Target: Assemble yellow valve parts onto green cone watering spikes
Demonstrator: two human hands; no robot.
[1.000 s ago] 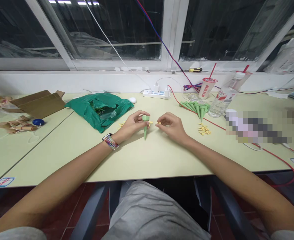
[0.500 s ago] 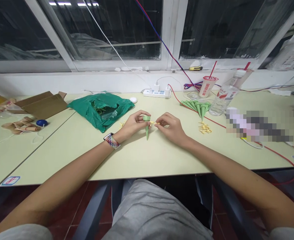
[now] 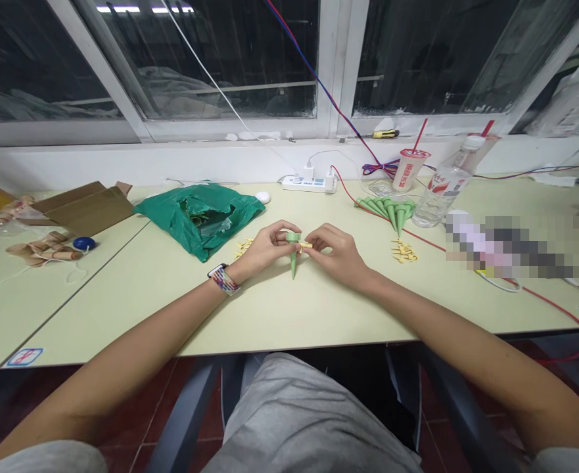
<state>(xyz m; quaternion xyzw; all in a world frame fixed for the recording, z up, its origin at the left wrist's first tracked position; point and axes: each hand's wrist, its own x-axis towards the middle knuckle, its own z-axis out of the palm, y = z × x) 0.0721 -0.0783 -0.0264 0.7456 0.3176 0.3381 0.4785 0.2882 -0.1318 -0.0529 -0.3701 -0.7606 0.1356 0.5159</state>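
The person's left hand [image 3: 270, 248] grips a pale green, tapering spike with a wide round top [image 3: 294, 265], point down above the cream table [image 3: 313, 315]. The right hand [image 3: 337, 253] pinches a small, slender yellow piece [image 3: 308, 245] just beside it. Loose yellow pieces [image 3: 404, 251] lie near a fanned row of green cones [image 3: 390, 209]; a crumpled, torn green plastic bag [image 3: 171, 213] lies farther left.
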